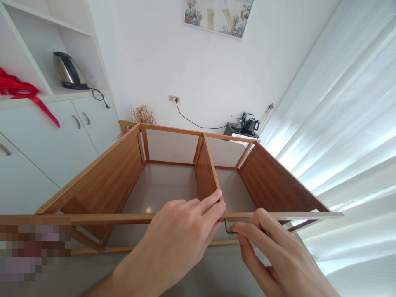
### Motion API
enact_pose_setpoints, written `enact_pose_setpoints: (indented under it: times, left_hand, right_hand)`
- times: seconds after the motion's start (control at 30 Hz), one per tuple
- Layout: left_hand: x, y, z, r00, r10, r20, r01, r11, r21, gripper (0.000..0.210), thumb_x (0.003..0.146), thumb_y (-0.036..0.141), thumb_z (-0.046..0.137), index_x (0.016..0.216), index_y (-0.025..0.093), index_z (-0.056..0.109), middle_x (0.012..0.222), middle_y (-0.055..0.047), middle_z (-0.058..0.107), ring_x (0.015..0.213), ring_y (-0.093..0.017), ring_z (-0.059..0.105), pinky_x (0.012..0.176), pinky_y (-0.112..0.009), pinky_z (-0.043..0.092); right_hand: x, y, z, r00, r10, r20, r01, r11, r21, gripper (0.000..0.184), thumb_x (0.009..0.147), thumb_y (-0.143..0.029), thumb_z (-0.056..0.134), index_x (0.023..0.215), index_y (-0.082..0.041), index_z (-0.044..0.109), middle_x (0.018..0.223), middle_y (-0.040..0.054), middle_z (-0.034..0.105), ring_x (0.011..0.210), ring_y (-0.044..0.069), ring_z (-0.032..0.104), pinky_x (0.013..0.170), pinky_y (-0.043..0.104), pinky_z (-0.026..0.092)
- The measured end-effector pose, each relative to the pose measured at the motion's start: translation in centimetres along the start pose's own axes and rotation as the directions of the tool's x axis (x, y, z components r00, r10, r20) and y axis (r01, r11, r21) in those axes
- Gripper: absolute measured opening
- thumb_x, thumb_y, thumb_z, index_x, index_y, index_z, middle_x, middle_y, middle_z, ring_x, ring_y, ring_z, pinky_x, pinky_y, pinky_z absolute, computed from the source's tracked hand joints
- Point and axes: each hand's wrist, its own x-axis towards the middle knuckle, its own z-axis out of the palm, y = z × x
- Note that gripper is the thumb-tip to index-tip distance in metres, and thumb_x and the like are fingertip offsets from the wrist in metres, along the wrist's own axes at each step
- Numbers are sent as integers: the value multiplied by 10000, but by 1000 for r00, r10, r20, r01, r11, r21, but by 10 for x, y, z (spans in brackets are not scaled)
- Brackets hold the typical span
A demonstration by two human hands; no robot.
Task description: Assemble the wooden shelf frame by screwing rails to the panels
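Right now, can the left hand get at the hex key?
Probably yes: the left hand lies on the frame beside the hex key, whose bend is uncovered, though the right hand pinches its end.

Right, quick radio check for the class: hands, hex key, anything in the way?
Left hand over front rail, fingers at middle panel. Right hand pinching hex key, its end at rail. Possible obstruction: left fingers close beside key.

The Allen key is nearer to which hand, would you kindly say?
Right: the right hand pinches the Allen key, while the left hand rests on the frame, just to its left.
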Motion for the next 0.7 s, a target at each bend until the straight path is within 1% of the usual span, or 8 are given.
enact_pose_setpoints:
  times: [0.23,0.3,0.5,0.7]
  left_hand:
    - [0,0,0,1000,14,-3,-14,1000,11,309,1017,263,431,1297,260,563,1457,4,539,927,-176,713,710,-305,569]
    - [0,0,-1,1000,10,-2,-10,1000,9,309,1017,264,433,1298,262,562,1458,4,538,920,-175,714,708,-305,567]
    - [-1,0,0,1000,8,-1,-8,1000,3,302,1017,269,443,1298,263,553,1465,7,528,938,-185,713,713,-309,562]
    - [-1,-1,1,1000,7,-7,-7,1000,-8,307,1022,268,426,1303,266,549,1469,15,524,944,-184,713,725,-321,569]
  right_hand:
    - [0,1,1,1000,2,8,-2,1000,3,151,986,-176,442,983,-219,587,844,1,470,689,97,542,634,231,470]
    - [0,-1,1,1000,7,10,-7,1000,-11,148,981,-170,445,955,-215,584,833,-1,471,680,96,541,625,229,466]
    - [3,-5,2,999,-3,-33,2,999,-43,141,971,-169,449,876,-205,548,810,-5,457,628,86,512,586,219,449]
    - [5,-4,4,998,-11,-54,9,999,-36,160,959,-145,440,936,-208,585,810,-5,450,642,92,507,598,220,451]
